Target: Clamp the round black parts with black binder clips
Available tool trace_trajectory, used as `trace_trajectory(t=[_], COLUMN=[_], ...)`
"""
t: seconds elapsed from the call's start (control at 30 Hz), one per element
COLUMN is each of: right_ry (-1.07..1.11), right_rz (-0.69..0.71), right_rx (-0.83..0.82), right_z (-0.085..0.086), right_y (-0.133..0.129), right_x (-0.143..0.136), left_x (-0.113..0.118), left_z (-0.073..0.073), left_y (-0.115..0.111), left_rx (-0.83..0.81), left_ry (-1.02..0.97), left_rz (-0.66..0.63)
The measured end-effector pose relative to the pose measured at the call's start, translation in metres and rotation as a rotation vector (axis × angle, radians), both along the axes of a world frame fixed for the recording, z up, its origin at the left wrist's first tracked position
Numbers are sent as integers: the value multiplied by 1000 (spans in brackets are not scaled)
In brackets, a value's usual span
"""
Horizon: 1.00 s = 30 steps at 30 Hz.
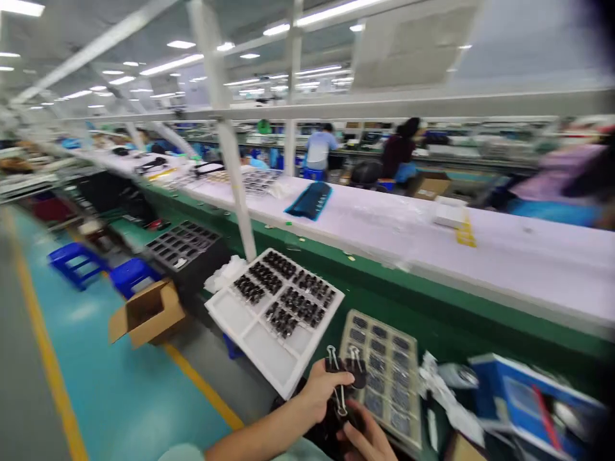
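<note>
My left hand (321,392) is closed on a dark part with black binder clips (340,371), whose silvery wire handles stick up and down. Just below and to the right, my right hand (365,435) has its fingers bent around the lower part of the same dark object. Its exact shape is hidden by the fingers and blur. Beyond my hands, a white divided tray (266,358) holds rows of small black parts in several compartments. A beige tray (414,384) with dark oval parts in its pockets lies to the right of my hands.
A long white bench (408,237) runs behind a green ledge. Open cardboard box (163,314) and blue stools (77,259) stand at left. A blue box (533,410) and crumpled white plastic (451,397) lie at lower right. Several people sit beyond the bench.
</note>
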State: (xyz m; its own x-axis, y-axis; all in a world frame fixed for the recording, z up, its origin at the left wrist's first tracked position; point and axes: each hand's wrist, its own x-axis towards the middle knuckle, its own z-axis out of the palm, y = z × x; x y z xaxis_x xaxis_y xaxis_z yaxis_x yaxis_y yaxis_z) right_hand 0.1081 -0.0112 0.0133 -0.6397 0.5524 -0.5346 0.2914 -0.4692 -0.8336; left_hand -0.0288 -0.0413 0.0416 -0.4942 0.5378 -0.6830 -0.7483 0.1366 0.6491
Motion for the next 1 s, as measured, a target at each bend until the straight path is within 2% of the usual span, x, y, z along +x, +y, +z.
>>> trace_trajectory(t=[0.1, 0.2, 0.3, 0.4, 0.5, 0.57, 0.7, 0.8, 0.9, 1.0], right_ry=[-1, -86, -185, -260, -372, -446, -511, -532, -381, 24], right_rz=[92, 138, 121, 71, -4, -56, -147, -258, -380, -481], right_rx=[52, 181, 264, 296, 348, 367, 181, 181, 157, -34], right_z=[4, 6, 3, -4, -17, -33, -78, -97, -93, -72], right_y=[-1, 22, 50, 51, 38, 32, 31, 31, 36, 42], right_x=[-10, -19, -6, 19, 43, 55, 62, 59, 57, 56], left_x=[6, 4, 7, 19, 25, 22, 4, -7, -6, 4], left_z=[3, -2, -11, -14, -9, -9, -23, -34, -42, -47], left_y=[6, 32, 69, 88, 87, 86, 78, 64, 49, 42], left_rx=[39, 24, 4, 16, 82, 111, 82, 23, -60, -83], left_ry=[56, 113, 101, 55, 62, 97, 200, 285, 398, 488], left_rz=[-123, -268, -393, -442, -407, -378, -332, -354, -471, -713])
